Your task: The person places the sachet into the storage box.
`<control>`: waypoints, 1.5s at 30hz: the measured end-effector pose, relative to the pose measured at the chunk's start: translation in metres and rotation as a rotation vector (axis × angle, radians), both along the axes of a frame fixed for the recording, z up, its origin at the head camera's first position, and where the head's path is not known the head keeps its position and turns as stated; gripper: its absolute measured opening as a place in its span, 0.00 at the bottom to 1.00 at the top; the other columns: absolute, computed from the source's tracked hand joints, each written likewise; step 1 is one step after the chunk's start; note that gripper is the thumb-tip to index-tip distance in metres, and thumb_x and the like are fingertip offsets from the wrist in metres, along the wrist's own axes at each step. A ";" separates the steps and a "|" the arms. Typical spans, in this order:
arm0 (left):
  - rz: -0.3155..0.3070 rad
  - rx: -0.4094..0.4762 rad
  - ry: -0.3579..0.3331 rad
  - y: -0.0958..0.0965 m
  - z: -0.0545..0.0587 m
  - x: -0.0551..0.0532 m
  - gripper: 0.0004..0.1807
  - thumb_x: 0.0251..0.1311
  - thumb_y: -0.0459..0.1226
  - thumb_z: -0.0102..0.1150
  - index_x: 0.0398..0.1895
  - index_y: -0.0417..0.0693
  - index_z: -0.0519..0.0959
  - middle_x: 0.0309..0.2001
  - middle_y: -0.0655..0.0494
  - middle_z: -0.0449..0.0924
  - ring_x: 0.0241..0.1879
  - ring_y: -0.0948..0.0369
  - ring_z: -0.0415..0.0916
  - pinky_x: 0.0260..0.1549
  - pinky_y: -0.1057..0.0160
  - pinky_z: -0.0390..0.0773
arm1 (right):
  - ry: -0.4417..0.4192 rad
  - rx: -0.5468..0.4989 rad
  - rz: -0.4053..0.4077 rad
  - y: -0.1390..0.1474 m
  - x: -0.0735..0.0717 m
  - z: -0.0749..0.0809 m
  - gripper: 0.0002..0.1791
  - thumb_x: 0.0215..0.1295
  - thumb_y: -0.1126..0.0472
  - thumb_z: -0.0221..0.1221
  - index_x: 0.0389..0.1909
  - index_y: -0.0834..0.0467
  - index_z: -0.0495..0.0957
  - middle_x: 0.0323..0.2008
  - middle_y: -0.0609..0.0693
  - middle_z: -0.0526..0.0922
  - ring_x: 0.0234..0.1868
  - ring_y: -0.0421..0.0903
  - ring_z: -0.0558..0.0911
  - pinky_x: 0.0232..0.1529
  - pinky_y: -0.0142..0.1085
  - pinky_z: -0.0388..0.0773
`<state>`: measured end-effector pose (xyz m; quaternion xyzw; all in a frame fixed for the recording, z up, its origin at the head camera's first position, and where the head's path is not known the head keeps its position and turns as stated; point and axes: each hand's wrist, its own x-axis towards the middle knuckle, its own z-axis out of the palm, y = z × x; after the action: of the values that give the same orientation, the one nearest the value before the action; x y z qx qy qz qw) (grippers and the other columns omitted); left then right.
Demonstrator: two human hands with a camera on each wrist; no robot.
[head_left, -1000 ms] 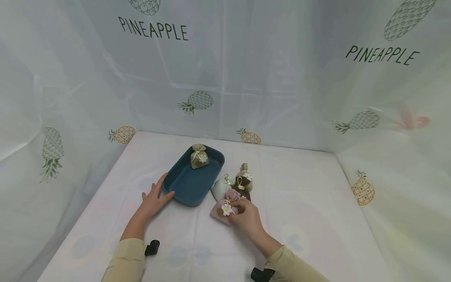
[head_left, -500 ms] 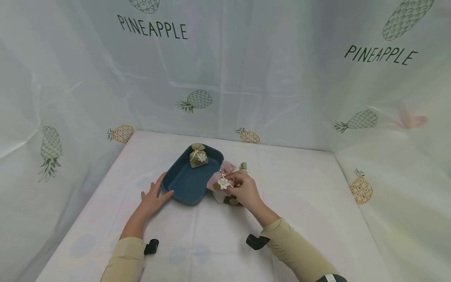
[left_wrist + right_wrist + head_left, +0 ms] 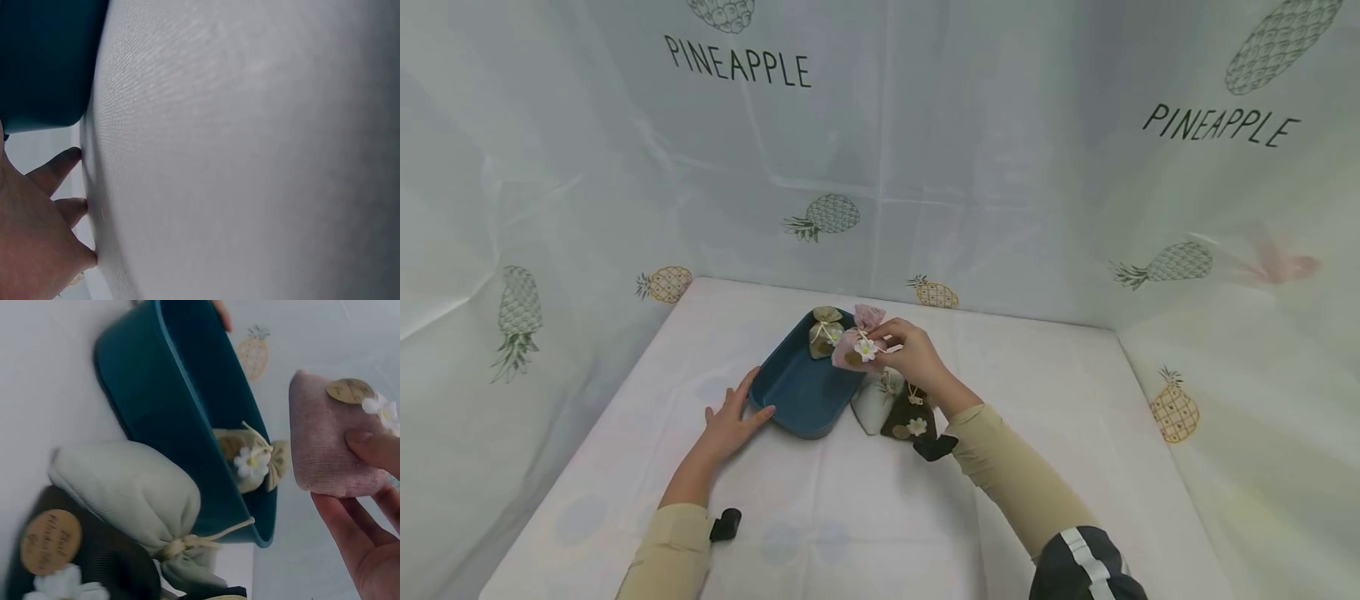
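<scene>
My right hand (image 3: 913,358) pinches a pink drawstring sachet (image 3: 854,350) with a white flower, held above the right side of a dark blue tray (image 3: 801,392). In the right wrist view the pink sachet (image 3: 331,444) hangs between thumb and fingers, apart from the tray (image 3: 144,375). An olive-beige sachet (image 3: 822,340) rests in the tray's far end. My left hand (image 3: 727,423) touches the tray's left edge with fingers spread. The left wrist view shows that hand (image 3: 37,231) beside the tray wall.
A pale grey-green sachet (image 3: 131,487) and a dark brown sachet (image 3: 910,418) lie right of the tray. Another beige sachet there is hidden by the right arm. A pineapple-print curtain (image 3: 1000,167) stands behind and beside the white tabletop (image 3: 820,517).
My right hand has lifted the pink sachet off the pile and carried it up and away to the tray's right side. The left hand and tray stay put.
</scene>
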<state>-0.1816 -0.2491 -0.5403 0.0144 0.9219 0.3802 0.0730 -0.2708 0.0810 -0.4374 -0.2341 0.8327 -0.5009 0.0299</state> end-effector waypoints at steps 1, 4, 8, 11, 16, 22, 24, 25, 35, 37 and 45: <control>0.000 -0.002 -0.001 0.000 0.000 0.000 0.46 0.67 0.55 0.53 0.79 0.55 0.40 0.74 0.32 0.45 0.71 0.31 0.31 0.59 0.25 0.25 | -0.007 0.012 0.004 -0.002 -0.004 0.000 0.14 0.58 0.73 0.65 0.45 0.60 0.84 0.47 0.51 0.79 0.47 0.51 0.80 0.43 0.39 0.81; 0.008 0.004 -0.005 -0.001 0.000 0.000 0.46 0.67 0.54 0.54 0.78 0.55 0.40 0.74 0.32 0.45 0.71 0.31 0.31 0.59 0.26 0.24 | -0.026 0.048 0.006 -0.007 -0.017 0.000 0.14 0.59 0.73 0.65 0.46 0.59 0.84 0.48 0.50 0.80 0.46 0.51 0.81 0.40 0.38 0.81; 0.012 0.012 -0.001 -0.001 0.000 0.001 0.46 0.67 0.54 0.54 0.78 0.55 0.40 0.74 0.32 0.44 0.71 0.31 0.31 0.59 0.26 0.24 | -0.052 0.103 0.000 -0.016 -0.033 -0.003 0.14 0.60 0.71 0.65 0.46 0.57 0.84 0.49 0.49 0.79 0.45 0.50 0.81 0.35 0.37 0.81; 0.009 0.020 -0.002 -0.001 -0.002 0.002 0.46 0.67 0.54 0.54 0.79 0.56 0.40 0.75 0.33 0.42 0.71 0.31 0.31 0.59 0.26 0.24 | -0.067 0.145 0.009 -0.021 -0.042 -0.008 0.13 0.61 0.70 0.65 0.46 0.56 0.84 0.48 0.49 0.79 0.43 0.49 0.80 0.32 0.37 0.80; 0.012 0.028 0.000 0.000 -0.004 0.003 0.46 0.66 0.55 0.55 0.79 0.57 0.41 0.75 0.34 0.40 0.72 0.31 0.31 0.59 0.27 0.22 | -0.067 0.190 0.025 -0.024 -0.054 -0.018 0.13 0.61 0.71 0.64 0.45 0.57 0.84 0.48 0.50 0.80 0.41 0.48 0.79 0.32 0.36 0.79; 0.012 0.027 0.016 0.001 -0.003 0.002 0.46 0.66 0.54 0.56 0.79 0.57 0.41 0.76 0.36 0.41 0.72 0.32 0.31 0.59 0.27 0.22 | 0.015 0.236 0.034 -0.022 -0.061 -0.028 0.12 0.59 0.73 0.64 0.43 0.58 0.85 0.44 0.50 0.80 0.38 0.48 0.77 0.36 0.38 0.77; 0.015 0.026 0.015 0.001 -0.002 0.002 0.46 0.67 0.53 0.56 0.79 0.58 0.41 0.76 0.36 0.41 0.72 0.32 0.31 0.59 0.27 0.22 | 0.049 0.237 0.037 -0.021 -0.063 -0.030 0.12 0.59 0.72 0.64 0.42 0.58 0.85 0.43 0.50 0.81 0.39 0.48 0.77 0.39 0.39 0.77; 0.015 0.024 0.015 0.001 -0.002 0.002 0.46 0.67 0.53 0.55 0.79 0.58 0.41 0.76 0.36 0.41 0.72 0.32 0.30 0.59 0.27 0.22 | 0.067 0.236 0.038 -0.022 -0.064 -0.031 0.12 0.59 0.72 0.63 0.42 0.58 0.85 0.43 0.50 0.80 0.40 0.48 0.78 0.41 0.40 0.77; 0.016 0.015 -0.003 0.003 -0.002 0.001 0.46 0.67 0.54 0.55 0.79 0.58 0.40 0.76 0.35 0.40 0.72 0.32 0.31 0.60 0.27 0.22 | 0.142 0.274 0.081 -0.020 -0.079 -0.042 0.11 0.55 0.74 0.65 0.39 0.60 0.86 0.42 0.51 0.83 0.44 0.49 0.79 0.50 0.45 0.76; 0.014 0.016 0.003 0.003 -0.002 0.001 0.46 0.67 0.54 0.55 0.78 0.58 0.41 0.75 0.34 0.41 0.72 0.32 0.31 0.59 0.27 0.22 | 0.163 0.306 0.092 -0.019 -0.081 -0.045 0.11 0.54 0.74 0.66 0.38 0.60 0.86 0.41 0.51 0.85 0.45 0.50 0.79 0.51 0.46 0.75; 0.017 0.020 0.020 0.003 -0.004 0.000 0.45 0.67 0.53 0.56 0.78 0.58 0.41 0.75 0.34 0.42 0.72 0.31 0.32 0.59 0.27 0.23 | 0.245 0.424 0.127 -0.015 -0.086 -0.053 0.10 0.54 0.71 0.69 0.36 0.56 0.87 0.40 0.48 0.86 0.45 0.49 0.76 0.52 0.44 0.71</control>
<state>-0.1811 -0.2457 -0.5439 0.0113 0.9189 0.3896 0.0603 -0.3569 0.0656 -0.4900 -0.3332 0.9002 -0.2801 0.0087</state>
